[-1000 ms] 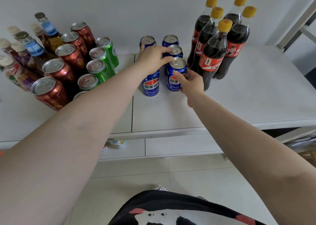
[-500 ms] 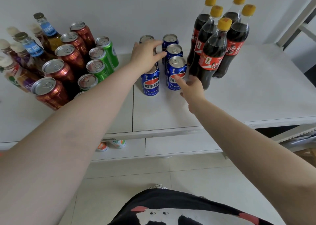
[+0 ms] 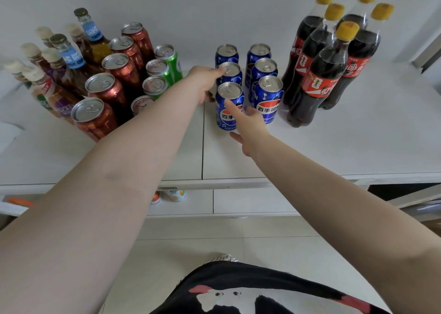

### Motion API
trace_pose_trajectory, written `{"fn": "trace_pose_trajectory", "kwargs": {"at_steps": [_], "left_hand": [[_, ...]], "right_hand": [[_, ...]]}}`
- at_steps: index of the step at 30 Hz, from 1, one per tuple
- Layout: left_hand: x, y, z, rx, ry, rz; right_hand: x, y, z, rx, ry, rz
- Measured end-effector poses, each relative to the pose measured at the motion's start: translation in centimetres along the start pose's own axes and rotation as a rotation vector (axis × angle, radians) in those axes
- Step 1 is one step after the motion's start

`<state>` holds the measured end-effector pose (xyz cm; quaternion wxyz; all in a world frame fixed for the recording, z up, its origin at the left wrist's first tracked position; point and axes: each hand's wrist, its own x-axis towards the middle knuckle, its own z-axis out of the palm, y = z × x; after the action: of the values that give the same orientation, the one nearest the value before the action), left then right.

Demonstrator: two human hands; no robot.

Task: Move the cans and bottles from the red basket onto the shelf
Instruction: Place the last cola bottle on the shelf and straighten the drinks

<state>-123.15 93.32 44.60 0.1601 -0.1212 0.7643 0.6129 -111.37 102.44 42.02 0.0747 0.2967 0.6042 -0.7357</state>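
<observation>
Hands (image 3: pixel 250 127) flank front blue can (image 3: pixel 228 109), upright, tab up.

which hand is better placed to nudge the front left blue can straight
Right. The right hand is open directly in front of the front left blue can, fingertips touching its label. The left hand sits further back, beside the middle can.

Plain pale wall (image 3: pixel 214 5) behind; pale tiled floor (image 3: pixel 195 239); possibly metal frame (image 3: pixel 429 48) at right.
</observation>
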Motion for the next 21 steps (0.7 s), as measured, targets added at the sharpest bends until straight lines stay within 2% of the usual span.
{"fn": "trace_pose_trajectory", "kwargs": {"at_steps": [9, 21], "left_hand": [[2.6, -0.6, -0.3, -0.157, -0.001, 0.023], [3.8, -0.5, -0.3, -0.154, 0.013, 0.039]], "right_hand": [[1.6, 0.5, 2.1, 0.026, 0.124, -0.109], [2.2, 0.0, 3.0, 0.032, 0.190, -0.093]]}}
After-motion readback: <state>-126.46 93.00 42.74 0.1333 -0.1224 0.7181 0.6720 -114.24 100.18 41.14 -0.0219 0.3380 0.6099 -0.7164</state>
